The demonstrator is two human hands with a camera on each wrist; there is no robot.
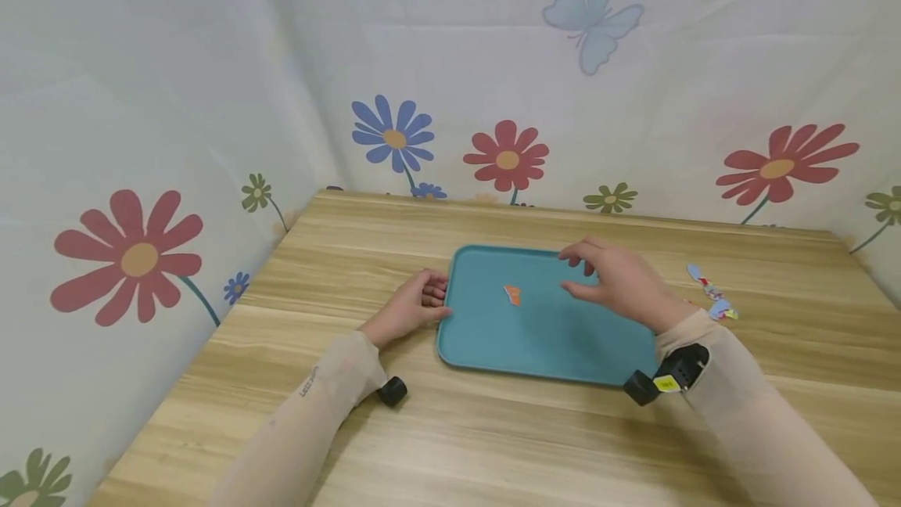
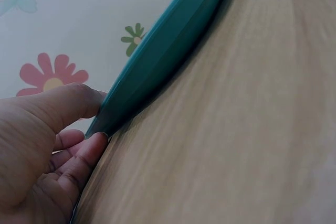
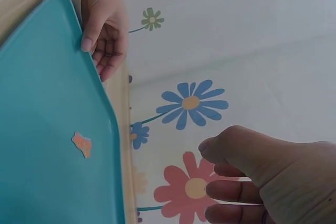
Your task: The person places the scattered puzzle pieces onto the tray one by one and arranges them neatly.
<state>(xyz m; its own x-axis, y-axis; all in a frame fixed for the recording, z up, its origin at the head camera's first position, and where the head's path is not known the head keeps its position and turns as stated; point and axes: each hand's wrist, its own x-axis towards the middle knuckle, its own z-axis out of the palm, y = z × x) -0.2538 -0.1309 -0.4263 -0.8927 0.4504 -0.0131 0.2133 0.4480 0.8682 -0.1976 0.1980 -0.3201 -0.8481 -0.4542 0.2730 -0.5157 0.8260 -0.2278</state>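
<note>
A teal rectangular tray lies on the wooden table. My left hand holds its left edge, the thumb on the rim and the fingers against the side below, as the left wrist view shows with the tray's outer wall. On the left half of the tray lies a small torn orange piece with a pale edge, like paper. Above the tray's right part hovers my right hand, thumb and fingers apart and loosely bent, with nothing between them. Its forearm hides the tray's right edge.
To the right of the tray, several small torn scraps in pale blue, red and yellow lie on the table, partly behind the right wrist. A white curtain with printed flowers and a butterfly hangs behind the table and on its left.
</note>
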